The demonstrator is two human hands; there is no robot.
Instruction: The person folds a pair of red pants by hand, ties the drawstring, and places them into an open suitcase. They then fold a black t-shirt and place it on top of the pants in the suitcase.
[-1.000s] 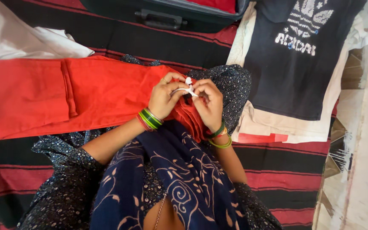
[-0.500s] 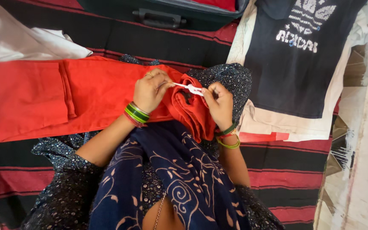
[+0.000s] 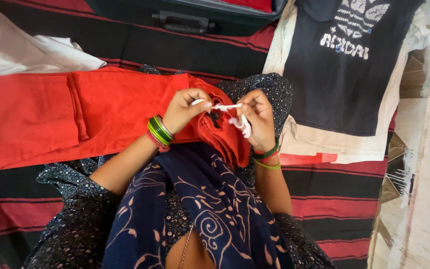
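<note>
Both hands up at the bunched waist end of the red trousers, which lie flat across the striped blanket and over the lap. Left hand pinched shut on one end of the white drawstring, right hand closed on the other end, cord pulled straight between them, loose tail dangling over the right fingers. Green bangles on both wrists. Dark t-shirt on a pale folded pile just to the right, suitcase up top, white cloth at upper left.
</note>
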